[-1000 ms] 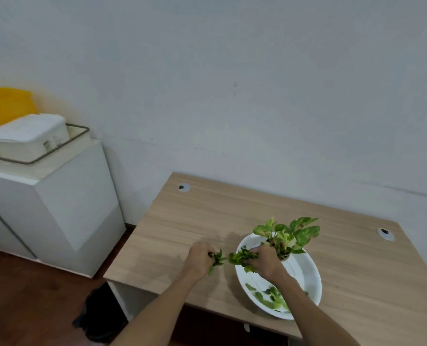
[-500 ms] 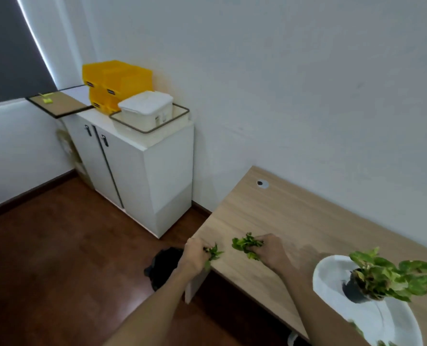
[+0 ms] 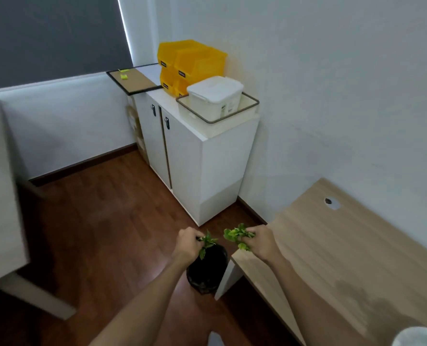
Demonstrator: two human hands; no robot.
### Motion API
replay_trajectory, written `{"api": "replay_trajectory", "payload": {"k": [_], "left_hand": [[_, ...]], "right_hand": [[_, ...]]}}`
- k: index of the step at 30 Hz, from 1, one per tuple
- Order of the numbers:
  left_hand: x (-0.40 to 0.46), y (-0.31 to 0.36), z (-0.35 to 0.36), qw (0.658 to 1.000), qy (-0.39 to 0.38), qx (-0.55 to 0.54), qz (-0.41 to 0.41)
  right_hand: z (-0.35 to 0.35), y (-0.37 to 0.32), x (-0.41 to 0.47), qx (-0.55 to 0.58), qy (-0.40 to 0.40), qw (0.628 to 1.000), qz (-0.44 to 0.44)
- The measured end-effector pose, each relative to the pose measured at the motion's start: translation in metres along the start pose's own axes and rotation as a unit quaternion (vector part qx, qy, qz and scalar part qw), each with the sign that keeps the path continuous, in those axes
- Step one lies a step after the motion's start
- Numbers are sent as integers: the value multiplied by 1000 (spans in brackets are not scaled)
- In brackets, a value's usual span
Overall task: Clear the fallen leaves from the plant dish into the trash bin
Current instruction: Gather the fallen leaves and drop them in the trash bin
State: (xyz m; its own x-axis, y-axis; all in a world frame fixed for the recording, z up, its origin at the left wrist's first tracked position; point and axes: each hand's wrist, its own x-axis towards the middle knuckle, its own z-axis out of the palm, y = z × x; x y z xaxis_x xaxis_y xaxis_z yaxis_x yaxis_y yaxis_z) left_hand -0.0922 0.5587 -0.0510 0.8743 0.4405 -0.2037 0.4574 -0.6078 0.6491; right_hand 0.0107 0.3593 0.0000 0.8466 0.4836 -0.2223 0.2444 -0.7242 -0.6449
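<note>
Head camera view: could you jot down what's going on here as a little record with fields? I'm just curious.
left hand: closed on a few green leaves, above the bin
right hand: closed on a bigger bunch of leaves, over the desk corner
trash bin: black, on the wooden floor beside the desk
plant dish: white, only its rim shows at the bottom right
background: white cabinet with yellow bins on top

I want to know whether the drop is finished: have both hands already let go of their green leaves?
No: the left hand and right hand each grip green leaves above the black trash bin.
</note>
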Motion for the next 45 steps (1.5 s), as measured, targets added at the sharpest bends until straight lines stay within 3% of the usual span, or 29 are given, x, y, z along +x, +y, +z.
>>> {"api": "replay_trajectory", "payload": {"k": [6, 12, 20, 27, 36, 40, 45], "left_hand": [[47, -19, 1, 998, 29, -42, -41], [94, -65, 53, 989, 28, -86, -114], [146, -169, 149, 968, -12, -151, -198], [173, -236, 212, 945, -39, -194, -261], [214, -280, 297, 908, -44, -253, -330], [227, -282, 317, 913, -73, -244, -318], [234, -281, 323, 913, -140, -219, -314]], "right_hand": [[32, 1, 75, 3, -33, 999, 22], [98, 28, 122, 66, -42, 987, 139], [223, 64, 160, 148, 22, 946, 287], [309, 120, 192, 194, 93, 888, 405], [395, 209, 210, 200, 114, 861, 453], [410, 225, 209, 198, 111, 855, 466], [412, 229, 208, 197, 104, 874, 433]]}}
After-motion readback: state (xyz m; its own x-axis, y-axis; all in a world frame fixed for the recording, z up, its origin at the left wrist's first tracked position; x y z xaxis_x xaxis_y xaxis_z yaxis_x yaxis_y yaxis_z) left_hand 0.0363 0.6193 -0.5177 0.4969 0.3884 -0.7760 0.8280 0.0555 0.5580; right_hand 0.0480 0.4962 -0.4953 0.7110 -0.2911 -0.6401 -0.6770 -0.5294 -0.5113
